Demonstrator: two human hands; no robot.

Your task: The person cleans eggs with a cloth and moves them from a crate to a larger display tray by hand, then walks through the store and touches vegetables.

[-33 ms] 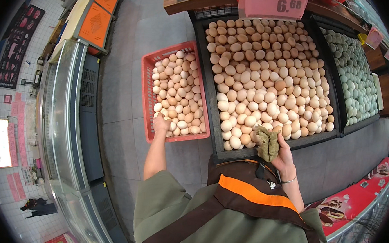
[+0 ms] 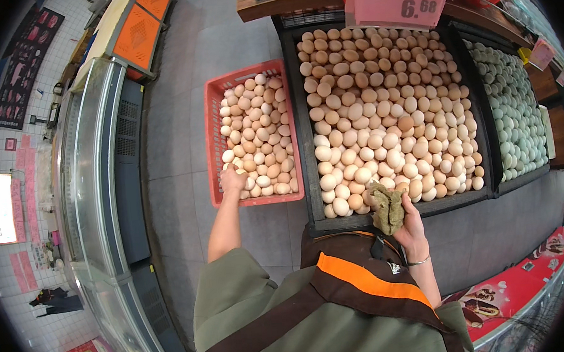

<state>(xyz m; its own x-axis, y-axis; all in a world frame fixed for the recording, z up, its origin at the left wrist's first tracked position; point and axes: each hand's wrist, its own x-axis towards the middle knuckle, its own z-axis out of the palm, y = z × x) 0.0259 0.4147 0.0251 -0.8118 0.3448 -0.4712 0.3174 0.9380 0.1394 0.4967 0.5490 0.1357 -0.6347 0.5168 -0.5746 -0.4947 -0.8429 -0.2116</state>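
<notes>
Our left hand (image 2: 233, 180) curls over eggs at the red crate (image 2: 213, 141) near corner; our right hand (image 2: 408, 223) clenches a crumpled cloth (image 2: 386, 206) against the black bin (image 2: 308, 174).

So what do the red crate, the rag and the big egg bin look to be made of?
Red crate: likely moulded plastic, going by its uniform colour and slotted lattice walls. The left hand reaches into it among the eggs. Rag: soft woven cloth, olive-brown and crumpled, bunched in the right hand. Egg bin: dark, matt, rigid walls; plastic or painted wood, I cannot tell which.
</notes>
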